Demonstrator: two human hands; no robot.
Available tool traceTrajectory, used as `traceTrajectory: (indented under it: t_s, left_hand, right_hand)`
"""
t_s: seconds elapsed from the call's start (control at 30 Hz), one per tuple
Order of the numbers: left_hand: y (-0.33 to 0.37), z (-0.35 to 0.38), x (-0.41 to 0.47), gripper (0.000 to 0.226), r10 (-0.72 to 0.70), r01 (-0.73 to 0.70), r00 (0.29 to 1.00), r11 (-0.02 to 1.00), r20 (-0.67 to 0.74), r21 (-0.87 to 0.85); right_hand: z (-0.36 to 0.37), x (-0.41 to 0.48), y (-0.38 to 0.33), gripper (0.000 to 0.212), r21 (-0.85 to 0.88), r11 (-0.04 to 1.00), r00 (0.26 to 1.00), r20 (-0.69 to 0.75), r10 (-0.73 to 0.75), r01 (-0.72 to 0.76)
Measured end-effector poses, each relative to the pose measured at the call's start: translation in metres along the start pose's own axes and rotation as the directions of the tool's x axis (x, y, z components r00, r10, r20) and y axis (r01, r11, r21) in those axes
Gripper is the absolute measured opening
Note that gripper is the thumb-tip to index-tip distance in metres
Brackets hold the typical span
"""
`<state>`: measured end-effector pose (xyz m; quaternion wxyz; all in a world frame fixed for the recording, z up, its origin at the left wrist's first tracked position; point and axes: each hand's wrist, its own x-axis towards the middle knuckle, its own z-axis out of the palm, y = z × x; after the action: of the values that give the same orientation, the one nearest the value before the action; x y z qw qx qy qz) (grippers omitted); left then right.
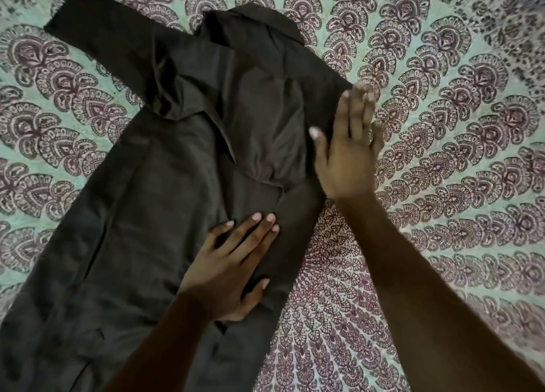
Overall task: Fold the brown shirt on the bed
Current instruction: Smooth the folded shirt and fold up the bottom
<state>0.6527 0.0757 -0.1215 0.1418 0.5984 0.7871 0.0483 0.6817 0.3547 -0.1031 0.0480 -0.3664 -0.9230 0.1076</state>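
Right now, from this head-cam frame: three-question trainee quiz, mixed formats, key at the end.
1. True or false: the left hand grips a bunched-up fold of the brown shirt.
2. Multiple choice: where is the right hand? A. stacked on top of the left hand. B. laid flat at the shirt's folded-in right edge. C. pinching the far cuff.
3. Fill in: the one sleeve not folded in stretches toward the upper ____ of the picture.

Key
1. False: the left hand lies flat on the shirt, fingers straight.
2. B
3. left
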Motion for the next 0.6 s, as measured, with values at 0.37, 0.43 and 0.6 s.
traceTrajectory:
  t_s: [0.37, 0.43, 0.6]
  left_hand:
    - [0.0, 0.003, -0.004, 0.086, 0.021, -0.019, 1.0, 0.998, -0.023, 0.059]
    - [0.001, 0.003, -0.006, 0.085, 0.027, -0.025, 0.999, 0.998, -0.032, 0.064]
    - [0.0, 0.002, -0.009, 0.076, 0.039, -0.038, 0.997, 0.999, -0.07, 0.027]
  right_hand:
    - [0.021, -0.094, 0.006, 0.075, -0.022, 0.999, 0.997, 0.061, 0.041, -0.04]
    - [0.022, -0.129, -0.004, 0.074, -0.037, 0.999, 0.996, 0.079, 0.032, -0.029]
    - [0.03, -0.238, -0.035, 0.067, -0.091, 0.994, 0.988, 0.139, 0.073, -0.06]
